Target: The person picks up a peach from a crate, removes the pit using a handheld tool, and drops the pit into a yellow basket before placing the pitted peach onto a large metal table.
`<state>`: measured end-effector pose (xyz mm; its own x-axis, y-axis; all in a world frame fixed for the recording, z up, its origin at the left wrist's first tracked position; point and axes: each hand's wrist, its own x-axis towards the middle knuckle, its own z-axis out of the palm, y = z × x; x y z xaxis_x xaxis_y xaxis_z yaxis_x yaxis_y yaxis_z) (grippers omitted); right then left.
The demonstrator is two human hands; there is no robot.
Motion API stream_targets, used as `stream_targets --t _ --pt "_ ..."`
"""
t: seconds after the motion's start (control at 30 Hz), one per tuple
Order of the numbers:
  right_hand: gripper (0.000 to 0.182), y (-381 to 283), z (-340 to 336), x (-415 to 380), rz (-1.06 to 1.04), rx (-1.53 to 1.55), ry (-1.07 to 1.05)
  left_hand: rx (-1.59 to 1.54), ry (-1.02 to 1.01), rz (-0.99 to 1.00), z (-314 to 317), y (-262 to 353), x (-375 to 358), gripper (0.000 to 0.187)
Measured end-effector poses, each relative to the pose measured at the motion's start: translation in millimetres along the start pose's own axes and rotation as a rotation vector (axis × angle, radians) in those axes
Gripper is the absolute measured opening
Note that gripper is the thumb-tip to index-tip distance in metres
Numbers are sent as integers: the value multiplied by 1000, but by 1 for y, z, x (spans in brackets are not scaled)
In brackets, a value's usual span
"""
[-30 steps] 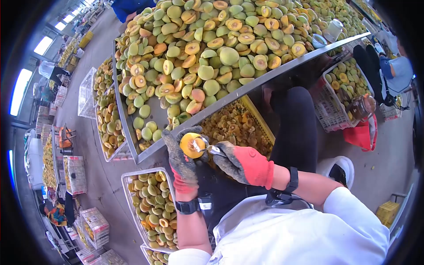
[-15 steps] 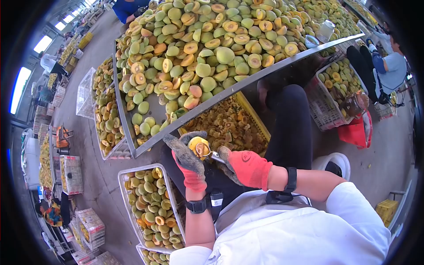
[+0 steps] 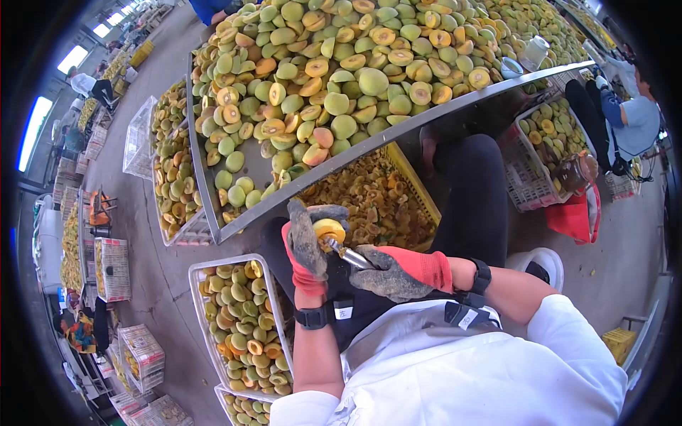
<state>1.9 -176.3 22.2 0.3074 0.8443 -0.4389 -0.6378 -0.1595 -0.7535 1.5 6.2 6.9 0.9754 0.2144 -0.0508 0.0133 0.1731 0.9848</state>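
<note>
In a red and grey glove, my left hand (image 3: 307, 248) is wrapped round a peach half (image 3: 329, 228), its yellow-orange cut side turned towards my right hand. My right hand (image 3: 401, 273), gloved alike, grips a metal pitting spoon (image 3: 355, 260). The spoon's tip touches the cut side of the peach half; its exact shape is hard to make out there. Both hands are over my lap, just in front of the table edge (image 3: 355, 152). Below and beyond them is a yellow crate (image 3: 412, 175) holding brownish-orange fruit scraps.
Halved green-yellow peaches (image 3: 341, 103) cover the metal table. A white crate (image 3: 197, 312) of halves stands at my left, another crate (image 3: 186, 231) beyond it. To the right are a fruit crate (image 3: 527, 181), a red bag (image 3: 575, 216) and a seated person (image 3: 636, 124).
My right hand has drawn back slightly and turned, so more of the spoon's shaft shows. The peach half is tilted differently in my left hand. The whole view has shifted a little.
</note>
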Motion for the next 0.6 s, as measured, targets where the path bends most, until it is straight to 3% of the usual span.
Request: stream_targets --t 0.23,0.3,0.43,0.47,0.5,0.53,0.6 --pt "16 -3 -1 9 -27 52 23 -107 63 -86 6 -1 2 64" --pt "15 4 -10 17 -97 -68 20 -79 60 -137 8 -3 4 65" --pt "13 5 -15 16 -197 -389 84 -420 165 -221 9 -4 3 63" --pt "14 11 -20 16 -214 -549 177 -543 169 -231 7 -1 4 61" --pt "16 17 -24 15 -230 -711 270 -468 182 -168 4 2 6 51" --pt "16 20 -27 14 -232 -714 268 -469 184 -164 1 1 10 51" --pt "17 29 -31 13 -362 -690 495 -561 242 -11 -3 -6 19 41"
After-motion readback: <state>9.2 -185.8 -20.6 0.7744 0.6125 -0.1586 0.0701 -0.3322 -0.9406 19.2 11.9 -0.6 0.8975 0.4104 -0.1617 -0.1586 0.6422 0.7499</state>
